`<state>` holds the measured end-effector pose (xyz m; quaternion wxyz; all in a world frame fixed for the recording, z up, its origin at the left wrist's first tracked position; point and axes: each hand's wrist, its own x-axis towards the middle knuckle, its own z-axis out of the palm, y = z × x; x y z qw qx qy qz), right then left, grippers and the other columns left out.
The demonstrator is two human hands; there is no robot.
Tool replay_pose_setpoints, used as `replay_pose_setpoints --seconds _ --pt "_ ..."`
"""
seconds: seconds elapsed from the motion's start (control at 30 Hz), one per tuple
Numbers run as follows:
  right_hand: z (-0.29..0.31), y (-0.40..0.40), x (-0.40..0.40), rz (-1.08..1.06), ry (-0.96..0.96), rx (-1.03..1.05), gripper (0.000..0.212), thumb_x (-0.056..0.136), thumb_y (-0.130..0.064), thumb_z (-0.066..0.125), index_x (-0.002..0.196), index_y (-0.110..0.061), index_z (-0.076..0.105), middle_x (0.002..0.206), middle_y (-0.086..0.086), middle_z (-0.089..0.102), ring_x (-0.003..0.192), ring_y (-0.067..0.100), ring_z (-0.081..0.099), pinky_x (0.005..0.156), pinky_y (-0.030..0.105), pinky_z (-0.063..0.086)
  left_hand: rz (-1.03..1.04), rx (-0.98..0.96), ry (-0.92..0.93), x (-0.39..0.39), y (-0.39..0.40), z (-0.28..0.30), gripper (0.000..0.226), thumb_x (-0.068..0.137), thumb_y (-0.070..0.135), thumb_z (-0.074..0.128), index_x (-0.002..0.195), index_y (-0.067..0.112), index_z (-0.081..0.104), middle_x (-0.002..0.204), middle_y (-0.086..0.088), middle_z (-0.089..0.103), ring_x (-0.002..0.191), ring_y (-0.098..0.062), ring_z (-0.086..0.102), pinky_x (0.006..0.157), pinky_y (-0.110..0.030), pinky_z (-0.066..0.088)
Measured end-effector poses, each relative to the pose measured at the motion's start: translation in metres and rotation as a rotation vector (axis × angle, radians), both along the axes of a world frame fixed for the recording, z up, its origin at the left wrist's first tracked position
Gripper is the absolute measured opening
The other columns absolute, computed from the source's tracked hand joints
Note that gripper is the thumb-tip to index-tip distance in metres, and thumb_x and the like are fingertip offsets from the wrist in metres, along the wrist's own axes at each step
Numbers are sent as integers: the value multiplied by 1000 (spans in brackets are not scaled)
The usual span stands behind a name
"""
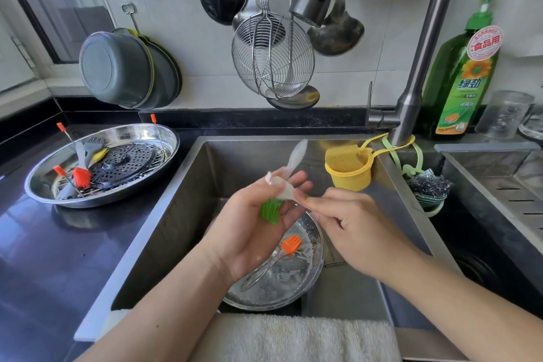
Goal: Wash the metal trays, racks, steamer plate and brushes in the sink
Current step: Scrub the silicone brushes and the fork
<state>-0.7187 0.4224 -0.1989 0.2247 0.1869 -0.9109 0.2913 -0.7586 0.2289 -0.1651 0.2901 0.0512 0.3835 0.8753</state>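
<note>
Sink (182,214) fills the middle of the view, its near rim covered by a pale towel (293,338) and much of its floor hidden behind both forearms; at the floor's near side lies a round metal tray (293,282), wet, partly blocked by the left wrist, with an orange-bristled brush (289,245) lying in it. On the dark counter by the sink's left rim sits a second round tray (164,138); it holds the perforated steamer plate (126,163), a wire rack mostly hidden beneath, and several brushes with red, yellow and grey heads. A yellow cup (349,176) with a sponge hangs at the sink's far right corner. Above the sink, the left hand (258,226) lies palm up, fingers loosely curled round a green-bristled brush (271,209); the right hand (352,220) pinches that brush's translucent handle; exactly how its fingertips sit is hard to make out.
</note>
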Motion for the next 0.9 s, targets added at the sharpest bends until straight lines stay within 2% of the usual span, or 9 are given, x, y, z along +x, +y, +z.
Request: replay_pose_setpoints --seconds 0.07,0.17,0.33,0.47,0.5,0.63,0.77,0.83,0.9 --pt "2 -1 2 -26 5 -2 50 99 -12 64 139 -42 59 75 -17 44 69 8 47 55 38 48 -8 -48 61 1 2 -4 41 98 -6 53 139 -6 53 140 -25 61 132 -35 60 110 -46 50" --pt "3 1 -2 -134 2 -49 48 99 -16 63 138 -44 57 73 -12 48 65 8 45 53 33 43 -12 -169 113 2 5 -7 34 106 -4 39 136 -7 57 134 -24 66 127 -32 65 106 -41 53" --pt "8 27 -13 -468 -102 -66 47 102 -18 57 139 -46 55 76 -9 53 62 8 42 55 29 31 15 -278 94 3 7 -11 30 108 -2 40 133 -5 58 122 -22 72 116 -32 71 99 -41 57" --pt "5 -9 9 -187 -141 -70 49 101 -19 60 137 -50 52 74 -7 53 64 9 48 54 31 40 66 -284 65 1 5 -12 29 107 -2 41 127 -15 58 122 -28 70 117 -34 70 99 -41 58" --pt "4 -10 9 -180 -137 -43 48 101 -20 59 137 -50 52 74 -8 54 65 9 48 55 33 41 70 -283 62 0 4 -12 29 107 -3 41 126 -15 59 123 -29 69 117 -34 70 99 -41 57" --pt "9 22 -10 -463 -108 -18 45 102 -19 58 139 -45 56 74 -13 50 61 8 41 54 28 32 88 -240 41 1 4 -9 29 107 -2 43 127 -7 63 121 -24 72 115 -32 71 98 -41 58" --pt "7 -3 11 -227 -128 -23 48 100 -19 60 139 -47 53 71 -12 47 62 8 44 53 33 41 66 -235 53 0 3 -10 30 108 0 41 126 -6 64 123 -24 72 116 -32 71 98 -40 58" --pt "6 5 0 -300 -150 -11 45 101 -21 59 138 -47 55 73 -10 51 61 9 45 54 34 40 62 -247 49 -3 0 -12 29 108 0 42 127 -5 63 122 -23 72 114 -33 72 95 -39 60" --pt "7 22 -14 -452 -256 -9 42 102 -22 57 136 -47 59 72 -9 52 57 9 42 52 31 37 43 -323 56 -8 -5 -14 26 107 0 45 125 -3 64 117 -20 74 101 -31 76 84 -35 64"
